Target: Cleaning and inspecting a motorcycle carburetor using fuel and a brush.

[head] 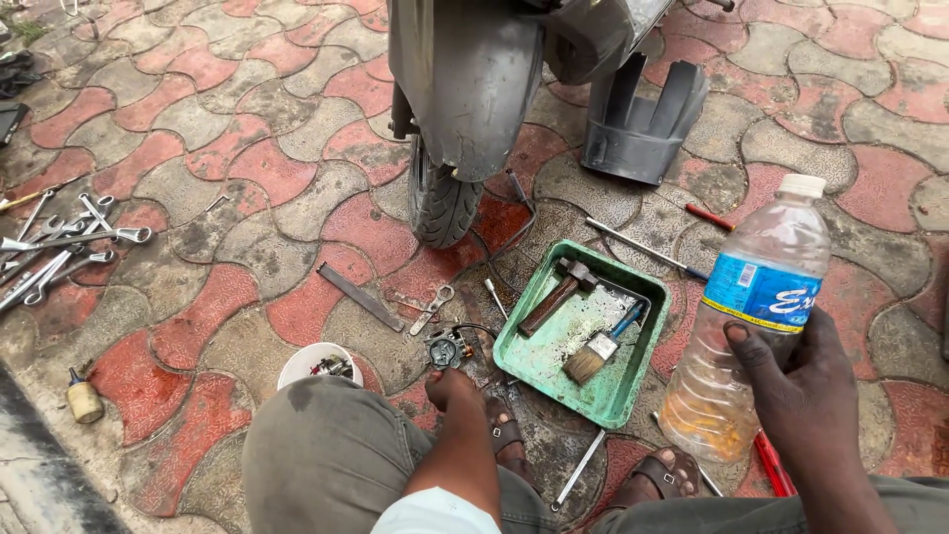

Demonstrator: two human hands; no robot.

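Clear plastic bottle (753, 316) gripped by right hand (806, 391) fingers at lower right; left hand (450, 388) fingers touch a small metal part (450, 349), grip unclear.

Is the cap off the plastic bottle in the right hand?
No. The plastic bottle in the right hand has its white cap on top.

paved ground (247, 168) | green tray (633, 381) | spanners (59, 252) | white bowl (301, 361) | grey cover (643, 124)
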